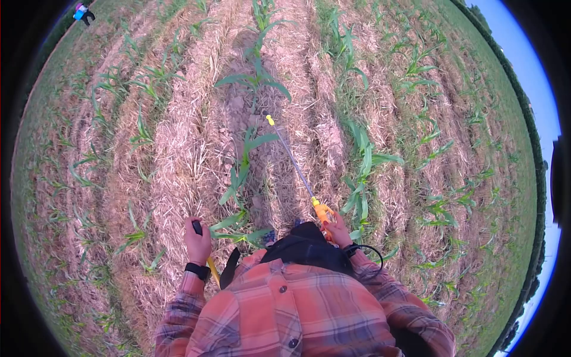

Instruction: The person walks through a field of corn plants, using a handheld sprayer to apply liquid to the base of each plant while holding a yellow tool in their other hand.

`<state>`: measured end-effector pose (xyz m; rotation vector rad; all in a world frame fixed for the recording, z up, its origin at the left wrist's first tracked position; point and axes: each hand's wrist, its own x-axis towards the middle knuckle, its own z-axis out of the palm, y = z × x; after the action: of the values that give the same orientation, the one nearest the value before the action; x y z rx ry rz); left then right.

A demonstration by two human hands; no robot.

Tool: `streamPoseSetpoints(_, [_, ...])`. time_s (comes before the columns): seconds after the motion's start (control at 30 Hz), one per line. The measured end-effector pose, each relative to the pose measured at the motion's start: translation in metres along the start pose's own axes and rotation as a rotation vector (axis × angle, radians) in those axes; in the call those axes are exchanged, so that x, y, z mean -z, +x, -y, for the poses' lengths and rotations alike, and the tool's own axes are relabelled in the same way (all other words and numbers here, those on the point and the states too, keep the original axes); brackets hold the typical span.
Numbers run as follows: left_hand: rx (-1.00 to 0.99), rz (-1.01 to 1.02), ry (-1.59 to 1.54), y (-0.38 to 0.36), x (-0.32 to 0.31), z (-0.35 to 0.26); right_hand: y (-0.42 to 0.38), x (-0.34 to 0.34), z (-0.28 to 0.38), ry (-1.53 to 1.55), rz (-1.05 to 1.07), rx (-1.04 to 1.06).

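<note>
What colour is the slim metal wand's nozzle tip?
Yellow: the small nozzle tip on the slim metal wand, best in the head view.

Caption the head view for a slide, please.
Among leafy green plants, the right grip holds a yellow-tipped spray wand while the left grip clasps a black handle.

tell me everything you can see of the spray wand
The spray wand has a thin, straight, metallic-looking tube, a yellow nozzle end and an orange-yellow, plastic-looking handle, partly hidden by the right hand gripping it. It slants forward and leftward over straw-strewn soil. Whether it touches the corn leaf beside its far end, or is spraying, cannot be told.
</note>
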<state>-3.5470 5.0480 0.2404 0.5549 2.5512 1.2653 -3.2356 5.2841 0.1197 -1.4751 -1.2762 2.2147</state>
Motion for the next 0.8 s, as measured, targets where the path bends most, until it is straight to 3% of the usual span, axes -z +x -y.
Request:
streamPoseSetpoints(0.1, [0.009, -0.016, 0.020, 0.017, -0.009, -0.005, 0.018, 0.000, 0.011, 0.036, -0.013, 0.011])
streamPoseSetpoints(0.2, [-0.102, -0.071, -0.003, 0.036, -0.023, -0.011, 0.039, 0.009, 0.027, 0.027, -0.042, -0.012])
streamPoseSetpoints(0.33, [-0.040, -0.017, 0.000, 0.069, -0.051, -0.040, 0.074, 0.034, 0.049, 0.075, 0.001, 0.020])
streamPoseSetpoints(0.43, [-0.174, -0.056, 0.074, 0.098, -0.083, -0.063, 0.095, 0.054, 0.065, 0.125, -0.158, 0.036])
streamPoseSetpoints(0.53, [-0.195, -0.002, 0.047, 0.121, -0.115, -0.089, 0.106, 0.080, 0.088, 0.115, -0.203, 0.016])
streamPoseSetpoints(0.67, [-0.075, 0.073, 0.083, 0.138, -0.147, -0.120, 0.124, 0.119, 0.104, 0.226, -0.243, -0.018])
streamPoseSetpoints(0.73, [-0.196, 0.017, 0.104, 0.145, -0.161, -0.127, 0.128, 0.129, 0.116, 0.263, -0.309, -0.057])
streamPoseSetpoints(0.8, [-0.196, 0.017, 0.127, 0.151, -0.170, -0.131, 0.134, 0.141, 0.122, 0.312, -0.325, -0.038])
